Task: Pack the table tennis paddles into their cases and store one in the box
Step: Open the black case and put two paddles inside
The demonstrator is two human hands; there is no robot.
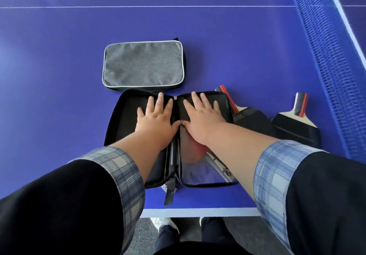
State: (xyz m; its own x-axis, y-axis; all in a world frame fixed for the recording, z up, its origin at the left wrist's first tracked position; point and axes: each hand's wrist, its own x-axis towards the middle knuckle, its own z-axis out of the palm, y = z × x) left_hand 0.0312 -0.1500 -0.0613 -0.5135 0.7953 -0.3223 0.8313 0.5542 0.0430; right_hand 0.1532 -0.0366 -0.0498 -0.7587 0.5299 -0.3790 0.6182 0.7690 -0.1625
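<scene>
Fingers [160, 104] of both hands lie spread and flat, holding nothing, pinning the open black case [122, 120] on the blue desk [59, 76]. Best to keep both halves flattened, then take the nearer paddle [251, 119] lying just right; the grey case [142, 65] sits zipped behind.

Left hand [158, 119] and right hand [202, 120] flat, palms down, fingers spread, thumbs nearly touching
</scene>
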